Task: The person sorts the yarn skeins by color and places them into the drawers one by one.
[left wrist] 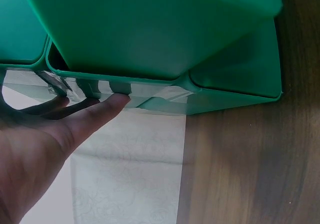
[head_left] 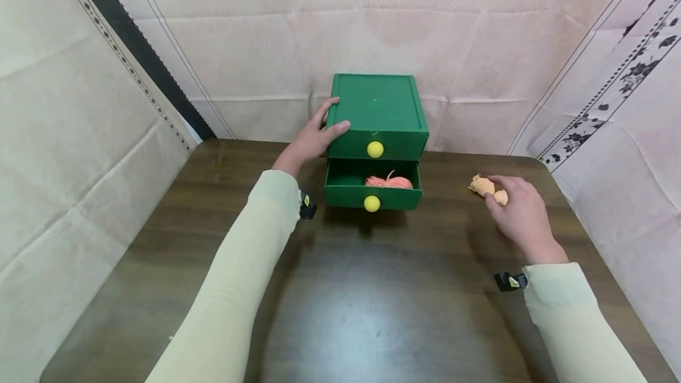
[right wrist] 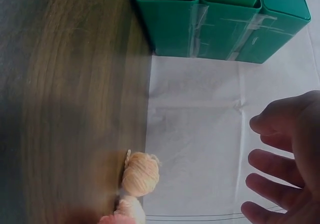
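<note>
A small green two-drawer cabinet (head_left: 378,102) stands at the back of the table. My left hand (head_left: 311,140) rests against its left side, fingers extended near the top edge; the left wrist view shows fingertips at the taped side (left wrist: 170,91). Below, the lower drawer (head_left: 346,197) is pulled out with a coral yarn bundle (head_left: 391,182) inside. At the right, my right hand (head_left: 521,208) hovers over a peach yarn ball (head_left: 482,185) and a second pale ball (head_left: 501,197). Its fingers (right wrist: 272,164) are spread with nothing between them in the right wrist view.
Yellow round knobs stick out from the upper drawer (head_left: 375,149) and the lower one. Pale patterned cloth (head_left: 372,28) hangs behind and on both sides of the brown table (head_left: 340,312). Something pink (right wrist: 117,219) shows at the right wrist view's bottom edge.
</note>
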Motion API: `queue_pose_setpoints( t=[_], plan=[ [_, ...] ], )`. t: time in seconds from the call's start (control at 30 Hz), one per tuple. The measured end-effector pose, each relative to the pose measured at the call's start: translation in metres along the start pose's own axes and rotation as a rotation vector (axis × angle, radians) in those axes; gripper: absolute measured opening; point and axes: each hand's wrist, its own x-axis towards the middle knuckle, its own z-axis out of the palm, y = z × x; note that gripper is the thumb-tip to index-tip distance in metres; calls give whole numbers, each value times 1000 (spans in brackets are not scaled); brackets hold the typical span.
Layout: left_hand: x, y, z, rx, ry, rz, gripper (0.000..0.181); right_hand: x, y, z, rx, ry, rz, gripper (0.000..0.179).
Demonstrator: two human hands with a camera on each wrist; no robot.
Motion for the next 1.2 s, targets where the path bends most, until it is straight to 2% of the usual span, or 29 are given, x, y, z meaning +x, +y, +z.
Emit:
queue_pose_setpoints(
  t=[0.33, 0.73, 1.03, 1.2],
  plan=[
    [-3, -3, 1, 3, -2, -3, 74, -4, 12, 3, -30, -96, 65, 40],
    [4, -3, -2, -7, 5, 15, 75, 1, 22, 0, -43, -110, 96, 41],
    [23, -29, -2, -17, 33, 49, 69, -5, 31, 4, -55, -124, 104, 42],
    [23, -29, -2, -22, 28, 55, 71, -6, 38, 7, -62, -139, 114, 44]
  ],
)
